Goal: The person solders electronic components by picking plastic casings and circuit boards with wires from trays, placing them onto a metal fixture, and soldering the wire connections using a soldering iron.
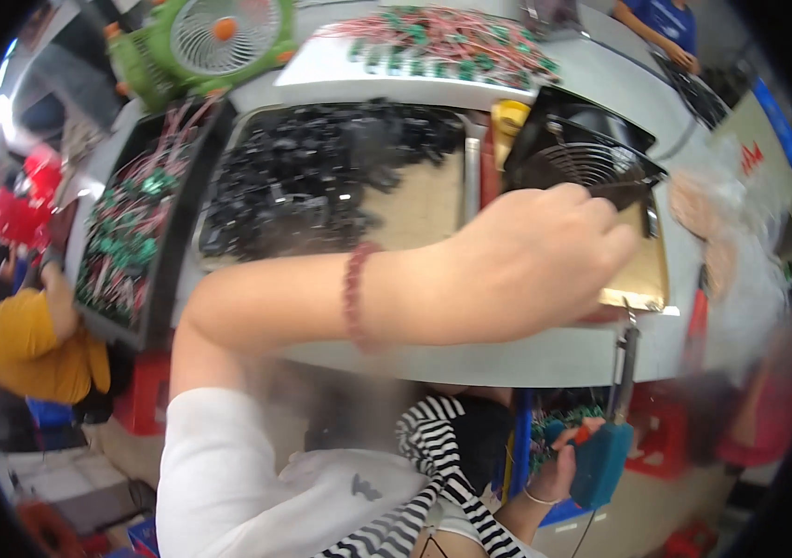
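My left arm, with a red beaded bracelet, stretches across the bench. Its closed hand (545, 260) is beside a black square fan with a round wire guard (591, 158), over a gold-coloured tray (647, 270). The fingertips are turned away, so what they grip cannot be made out; a dark edge shows just past the knuckles. Low on the right, my right hand (554, 476) is wrapped round a blue soldering gun (600, 465). The gun's thin metal tip points up, at the near edge of the gold tray.
A shallow tray (428, 195) of small black parts lies behind my forearm. Left of it stands a black bin (193, 177) of green boards with pink wires. Farther back are a green fan (224, 74) and more wired boards (442, 46). Plastic bags (749, 242) lie right.
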`<action>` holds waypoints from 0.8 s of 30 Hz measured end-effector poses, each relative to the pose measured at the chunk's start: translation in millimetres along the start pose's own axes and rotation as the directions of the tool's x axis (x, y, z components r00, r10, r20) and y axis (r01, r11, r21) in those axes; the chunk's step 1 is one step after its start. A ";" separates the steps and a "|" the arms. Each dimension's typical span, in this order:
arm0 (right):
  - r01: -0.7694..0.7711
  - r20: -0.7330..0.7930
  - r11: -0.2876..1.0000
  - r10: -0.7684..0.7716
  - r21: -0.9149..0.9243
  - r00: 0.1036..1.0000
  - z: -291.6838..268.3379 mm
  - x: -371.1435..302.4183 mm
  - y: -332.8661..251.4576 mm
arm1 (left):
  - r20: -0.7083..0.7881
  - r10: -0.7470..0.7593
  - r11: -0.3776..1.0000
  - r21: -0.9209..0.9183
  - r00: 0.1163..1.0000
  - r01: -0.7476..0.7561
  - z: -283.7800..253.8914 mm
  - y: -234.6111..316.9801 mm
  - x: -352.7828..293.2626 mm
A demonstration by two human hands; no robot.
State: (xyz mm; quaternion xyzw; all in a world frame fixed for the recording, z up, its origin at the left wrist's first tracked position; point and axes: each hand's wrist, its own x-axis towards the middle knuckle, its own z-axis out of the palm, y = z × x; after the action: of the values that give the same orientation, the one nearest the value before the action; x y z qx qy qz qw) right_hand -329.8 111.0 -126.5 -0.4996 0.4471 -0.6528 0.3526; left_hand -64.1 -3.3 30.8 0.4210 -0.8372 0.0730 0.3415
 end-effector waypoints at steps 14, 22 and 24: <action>-0.017 0.099 1.000 0.019 -0.018 0.995 -9.7 5.7 11.8 | -0.029 -0.814 0.554 -0.336 0.580 0.761 -230.3 -81.8 -109.3; -0.011 0.110 1.000 0.010 0.013 0.994 5.6 7.5 0.1 | -0.431 -0.896 0.385 -0.647 0.101 0.658 -313.0 -232.5 -214.3; -0.015 0.116 1.000 0.014 0.005 0.993 4.6 7.6 -0.7 | -0.438 -0.899 0.331 -0.705 -0.018 0.627 -322.6 -268.7 -262.1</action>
State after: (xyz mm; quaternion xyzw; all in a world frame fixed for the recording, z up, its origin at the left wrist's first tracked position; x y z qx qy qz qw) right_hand -327.3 103.3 -122.8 -0.5325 0.4273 -0.6214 0.3843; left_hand 411.4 129.9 64.4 0.6703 -0.1968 -0.0810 0.7109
